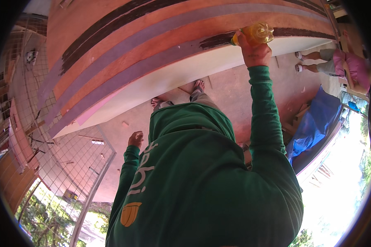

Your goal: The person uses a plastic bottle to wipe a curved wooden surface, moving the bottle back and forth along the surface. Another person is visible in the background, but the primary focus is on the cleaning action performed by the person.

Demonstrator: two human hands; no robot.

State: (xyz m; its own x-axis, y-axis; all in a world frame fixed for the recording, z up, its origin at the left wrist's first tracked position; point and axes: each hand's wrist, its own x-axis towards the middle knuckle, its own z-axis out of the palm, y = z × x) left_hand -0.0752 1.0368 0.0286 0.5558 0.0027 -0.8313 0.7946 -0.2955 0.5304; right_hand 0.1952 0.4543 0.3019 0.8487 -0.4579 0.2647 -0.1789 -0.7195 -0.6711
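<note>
My right hand [256,52] is wrapped round a clear plastic bottle [259,33] with a yellowish tint. The bottle lies on its side over a long panel, its neck end to the left and its ribbed base to the right. Beside the neck, a dark brown smear [216,40] runs along a purple-grey stripe of the panel [185,25]; further dark bands cross the orange surface. Low at my left side hangs my left hand [136,139], its fingers curled, and no object shows in it.
A pale lower board [132,98] borders the panel above my bare feet. Wire mesh [66,164] with a metal frame stands at left. To the right are a blue tarp [317,119] over a stack and another person in a pink top [354,68].
</note>
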